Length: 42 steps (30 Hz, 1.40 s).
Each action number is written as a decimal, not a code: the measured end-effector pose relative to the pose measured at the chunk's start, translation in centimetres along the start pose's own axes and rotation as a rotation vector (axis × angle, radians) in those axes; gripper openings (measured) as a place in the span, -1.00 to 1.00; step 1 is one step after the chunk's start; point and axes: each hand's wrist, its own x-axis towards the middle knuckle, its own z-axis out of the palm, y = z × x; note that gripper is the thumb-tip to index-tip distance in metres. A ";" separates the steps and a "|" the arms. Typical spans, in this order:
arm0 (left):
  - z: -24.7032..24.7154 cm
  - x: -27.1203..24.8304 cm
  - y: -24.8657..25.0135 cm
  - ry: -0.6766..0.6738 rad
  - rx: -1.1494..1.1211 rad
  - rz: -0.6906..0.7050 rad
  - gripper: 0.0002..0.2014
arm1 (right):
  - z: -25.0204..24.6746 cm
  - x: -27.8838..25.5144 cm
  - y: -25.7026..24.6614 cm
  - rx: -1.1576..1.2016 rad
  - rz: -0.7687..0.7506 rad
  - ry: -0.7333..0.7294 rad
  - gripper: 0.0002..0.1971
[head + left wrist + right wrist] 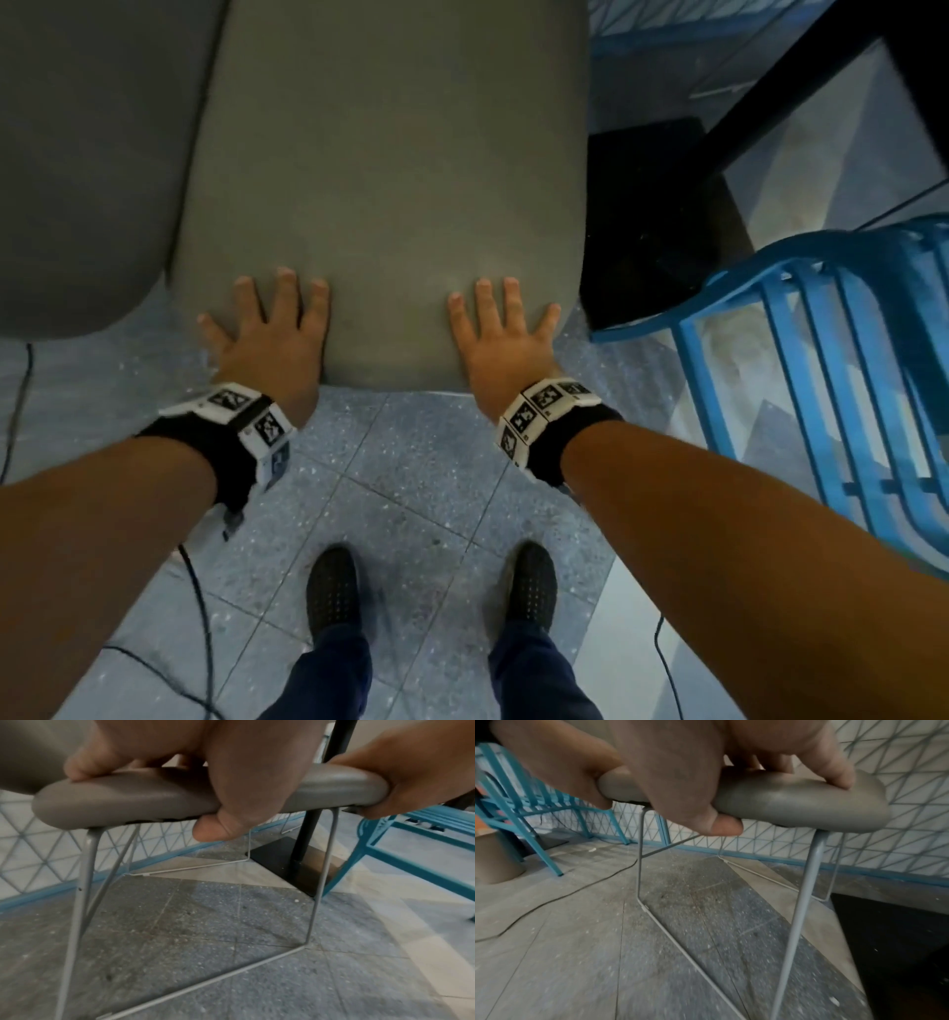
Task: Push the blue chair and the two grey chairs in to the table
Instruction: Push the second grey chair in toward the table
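A grey chair (pixel 380 180) fills the middle of the head view, seat up. My left hand (pixel 267 334) and right hand (pixel 506 339) hold its near edge, fingers spread on top. The wrist views show each thumb (pixel 218 825) (pixel 721 823) curled under the padded edge (pixel 115 801) (pixel 795 805). Thin metal legs (pixel 316 882) stand on the floor. A second grey chair (pixel 77 154) sits close on the left. The blue slatted chair (pixel 821 385) stands to the right, angled. The table's black post (pixel 770 87) and base plate (pixel 662 221) lie ahead on the right.
Black cables (pixel 200 616) trail over the speckled floor by my shoes (pixel 331 591). A wall of triangle tiles with a blue skirting (pixel 77 882) runs behind the chairs. Another blue frame (pixel 526 801) and a brown cylinder (pixel 495 858) stand off to the left.
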 end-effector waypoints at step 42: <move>-0.8 2.8 15.2 0.007 -0.002 -0.046 -0.03 | 1.7 2.2 17.1 0.074 0.057 0.024 0.04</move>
